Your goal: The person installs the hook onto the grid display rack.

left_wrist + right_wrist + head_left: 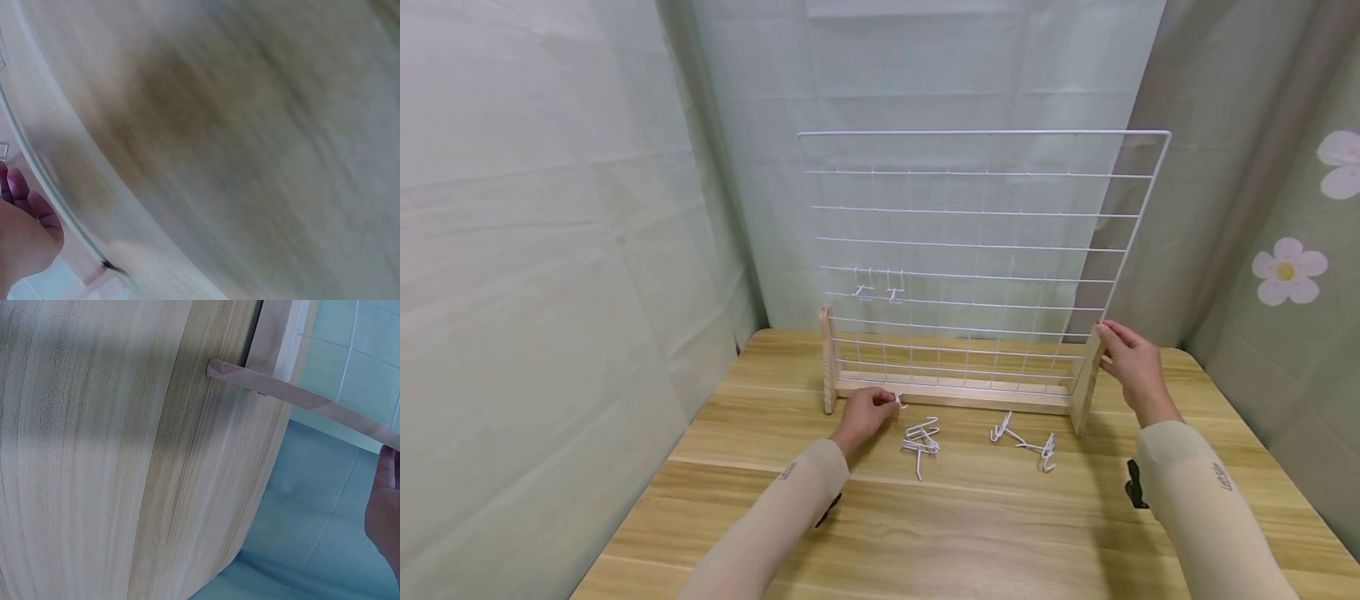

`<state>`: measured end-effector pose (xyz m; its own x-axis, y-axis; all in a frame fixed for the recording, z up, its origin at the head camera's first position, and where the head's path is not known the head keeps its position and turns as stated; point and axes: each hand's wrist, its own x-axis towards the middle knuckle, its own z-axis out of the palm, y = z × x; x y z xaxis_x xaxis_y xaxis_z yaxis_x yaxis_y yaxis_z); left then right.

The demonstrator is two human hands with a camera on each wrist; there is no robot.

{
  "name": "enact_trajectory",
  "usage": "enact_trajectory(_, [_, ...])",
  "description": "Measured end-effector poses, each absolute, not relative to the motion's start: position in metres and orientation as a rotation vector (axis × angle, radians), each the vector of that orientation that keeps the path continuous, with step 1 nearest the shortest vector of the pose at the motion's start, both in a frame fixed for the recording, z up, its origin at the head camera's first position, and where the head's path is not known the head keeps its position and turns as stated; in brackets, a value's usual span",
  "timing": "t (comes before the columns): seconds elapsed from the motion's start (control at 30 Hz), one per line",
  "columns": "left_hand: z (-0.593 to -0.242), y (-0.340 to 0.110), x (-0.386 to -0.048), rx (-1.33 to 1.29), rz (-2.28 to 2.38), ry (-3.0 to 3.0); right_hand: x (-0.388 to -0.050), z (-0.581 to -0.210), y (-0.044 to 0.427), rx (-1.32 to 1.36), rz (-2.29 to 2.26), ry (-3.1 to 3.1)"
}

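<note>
Wire grid (976, 276) upright (long wooden base (955, 397) crosswise)

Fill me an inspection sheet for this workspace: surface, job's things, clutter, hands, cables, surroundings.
Surface: wood-grain table.
Job's things: white wire grid panel upright in a wooden stand; two hung hooks on its left half; loose hooks on the table before the stand, overlapping, count unclear.
Clutter: nothing seen.
Left hand: pinches a white wire hook near the stand's base.
Right hand: holds the top of the stand's right upright.
Cables: nothing seen.
Surroundings: pale fabric walls, flower-printed on the right.
</note>
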<state>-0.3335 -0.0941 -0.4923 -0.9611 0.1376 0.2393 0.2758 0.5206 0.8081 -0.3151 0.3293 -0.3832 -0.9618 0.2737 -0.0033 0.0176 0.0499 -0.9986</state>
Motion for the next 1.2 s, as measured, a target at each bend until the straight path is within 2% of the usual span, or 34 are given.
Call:
enact_trajectory(0.73, [-0.472,-0.096,-0.342,-0.071,-1.514,-2.478,-0.314,-0.380,0.327,-0.291,2.005,-2.150])
enact_trajectory(1.2, [-0.456,-0.098,-0.344,-0.078,-1.439,-2.392,-0.314,-0.381,0.327,-0.283,1.988,-2.175])
